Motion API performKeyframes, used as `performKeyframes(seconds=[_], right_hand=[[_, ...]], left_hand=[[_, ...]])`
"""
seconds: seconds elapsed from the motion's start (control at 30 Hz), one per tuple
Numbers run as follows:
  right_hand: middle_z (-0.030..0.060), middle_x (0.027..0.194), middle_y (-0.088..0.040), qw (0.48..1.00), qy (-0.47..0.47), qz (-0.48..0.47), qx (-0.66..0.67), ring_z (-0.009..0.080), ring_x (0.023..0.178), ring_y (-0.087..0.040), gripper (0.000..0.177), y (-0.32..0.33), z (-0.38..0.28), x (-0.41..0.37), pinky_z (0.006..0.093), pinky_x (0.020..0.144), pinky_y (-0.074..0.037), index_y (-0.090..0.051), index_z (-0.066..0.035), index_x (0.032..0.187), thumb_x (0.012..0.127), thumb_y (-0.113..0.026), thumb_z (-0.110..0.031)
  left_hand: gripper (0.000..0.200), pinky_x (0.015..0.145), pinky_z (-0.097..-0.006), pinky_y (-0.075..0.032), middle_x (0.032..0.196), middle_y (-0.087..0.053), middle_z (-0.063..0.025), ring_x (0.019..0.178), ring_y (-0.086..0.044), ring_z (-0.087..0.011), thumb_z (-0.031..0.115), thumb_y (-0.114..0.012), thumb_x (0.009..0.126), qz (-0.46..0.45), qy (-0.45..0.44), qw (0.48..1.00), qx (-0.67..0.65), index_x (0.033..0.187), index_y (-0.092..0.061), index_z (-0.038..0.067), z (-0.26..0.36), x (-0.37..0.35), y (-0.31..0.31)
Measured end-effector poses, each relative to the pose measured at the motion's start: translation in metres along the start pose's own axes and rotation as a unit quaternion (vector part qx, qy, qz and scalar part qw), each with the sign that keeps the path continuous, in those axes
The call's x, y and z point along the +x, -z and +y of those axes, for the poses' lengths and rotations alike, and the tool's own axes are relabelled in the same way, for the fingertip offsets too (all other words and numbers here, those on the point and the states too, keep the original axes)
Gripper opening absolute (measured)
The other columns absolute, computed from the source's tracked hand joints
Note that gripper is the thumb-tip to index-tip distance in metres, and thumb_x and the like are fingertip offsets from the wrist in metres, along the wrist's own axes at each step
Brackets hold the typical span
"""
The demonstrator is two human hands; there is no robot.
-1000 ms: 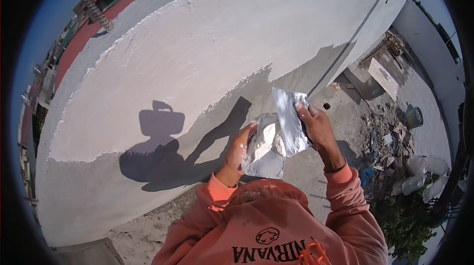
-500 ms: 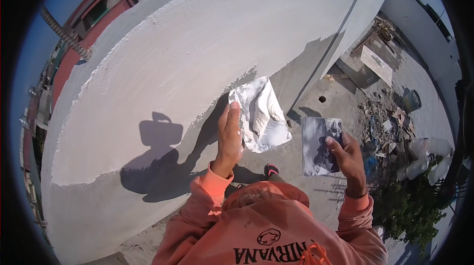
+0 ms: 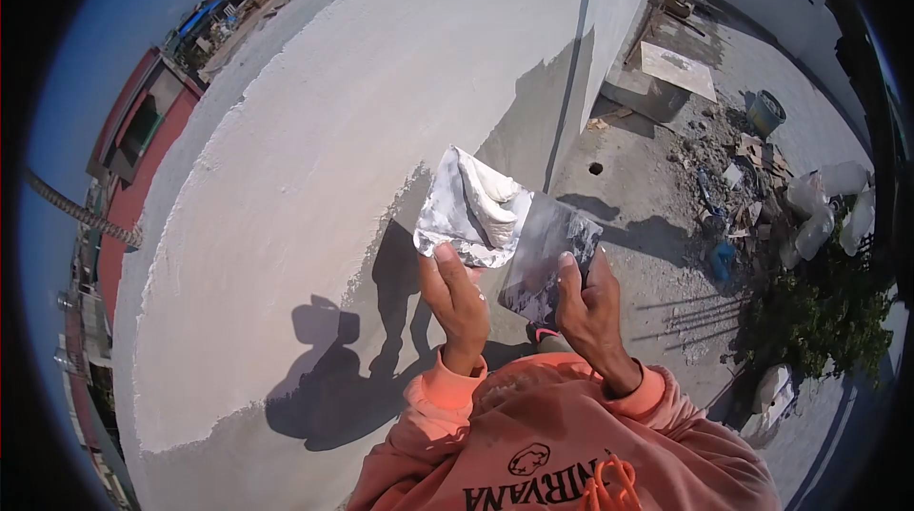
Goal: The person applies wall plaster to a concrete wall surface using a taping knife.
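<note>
My left hand (image 3: 457, 306) is closed on the near edge of a smeared plastering plate (image 3: 438, 216), thumb on top. A thick folded mound of white plaster (image 3: 487, 199) lies on that plate. My right hand (image 3: 590, 311) grips a flat rectangular plastering blade (image 3: 543, 249), grey and streaked with white, by its lower right part. The blade's left edge meets the right edge of the plate in this view. Left of both hands rises a long wall (image 3: 286, 168), mostly coated white, with bare grey along its lower part.
On the ground to the right lie rubble (image 3: 709, 144), a bucket (image 3: 765, 114) and clear plastic bags (image 3: 824, 197). A pale board (image 3: 678, 71) rests on a concrete block farther back. A leafy plant (image 3: 819, 311) grows at the right. A small hole (image 3: 596, 169) shows in the floor.
My right hand has brought the blade leftward, up against the plate. The left hand has turned the plate and shifted it slightly. The view has swung to the right.
</note>
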State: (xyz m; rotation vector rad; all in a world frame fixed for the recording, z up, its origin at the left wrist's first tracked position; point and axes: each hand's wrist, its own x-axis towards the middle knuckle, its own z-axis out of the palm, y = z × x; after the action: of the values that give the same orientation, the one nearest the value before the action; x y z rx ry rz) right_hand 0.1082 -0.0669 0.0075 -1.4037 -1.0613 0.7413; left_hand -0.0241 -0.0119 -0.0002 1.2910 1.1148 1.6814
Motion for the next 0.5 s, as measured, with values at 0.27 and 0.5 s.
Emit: performKeyframes(seconds=[0.27,0.5], right_hand=[[0.0028,0.069,-0.054,0.999,0.009,-0.035,0.024,0.0095,0.06,-0.047,0.023,-0.006,-0.01,0.008,0.0284,0.055,-0.041,-0.055,0.002,0.106,0.1,-0.046,-0.018],[0.0025,0.071,-0.053,0.995,0.002,-0.045,0.094,0.008,0.064,-0.046,0.026,-0.016,0.003,0.011,0.0272,0.058,-0.041,-0.055,0.003,0.105,0.1,-0.046,-0.021]], left_hand=[[0.043,0.077,-0.0332,-0.051,0.109,-0.065,-0.0231,0.094,-0.066,-0.0297,0.024,-0.037,0.102,-0.101,-0.128,0.981,0.102,0.125,-0.053,-0.009,-0.022,-0.011,0.018],[0.048,0.077,-0.0339,-0.053,0.116,-0.065,-0.0235,0.099,-0.068,-0.038,0.029,-0.038,0.102,-0.172,-0.14,0.957,0.187,0.134,-0.051,-0.004,0.001,-0.011,0.032]])
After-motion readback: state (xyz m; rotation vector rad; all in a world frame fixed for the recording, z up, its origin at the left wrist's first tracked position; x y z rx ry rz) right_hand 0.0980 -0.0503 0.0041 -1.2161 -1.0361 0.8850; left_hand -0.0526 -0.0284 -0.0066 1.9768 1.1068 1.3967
